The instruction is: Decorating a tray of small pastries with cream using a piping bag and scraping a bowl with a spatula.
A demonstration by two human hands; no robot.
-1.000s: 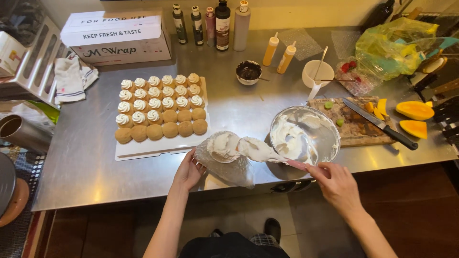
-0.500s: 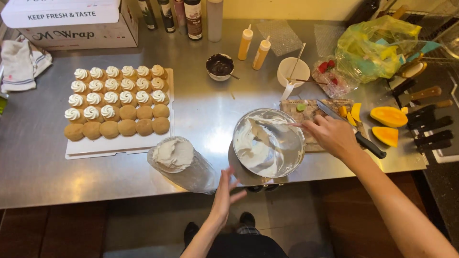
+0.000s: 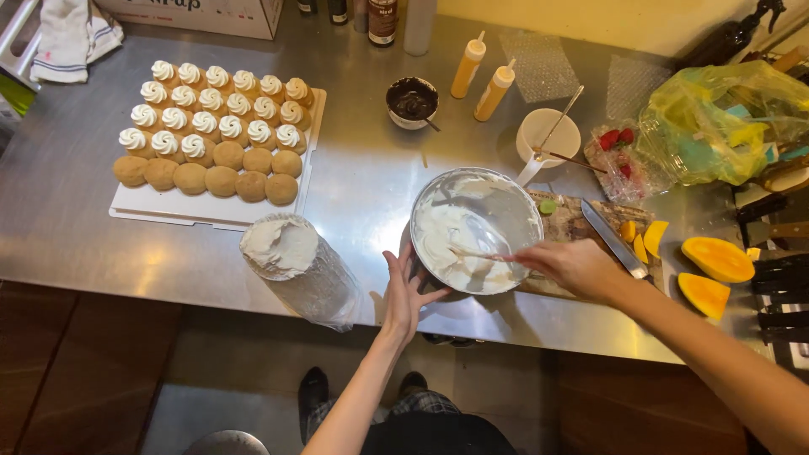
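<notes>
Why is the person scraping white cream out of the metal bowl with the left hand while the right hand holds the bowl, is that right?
Hands swapped. In the head view, the right hand scrapes the white cream with a tool, while the left hand steadies the metal bowl.

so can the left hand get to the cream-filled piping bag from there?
Probably yes: the left hand rests on the metal bowl, and the piping bag stands just beside it on bare counter, nothing between.

Steel counter (image 3: 362, 181) with tray (image 3: 211, 211), bowl (image 3: 476, 229)
</notes>
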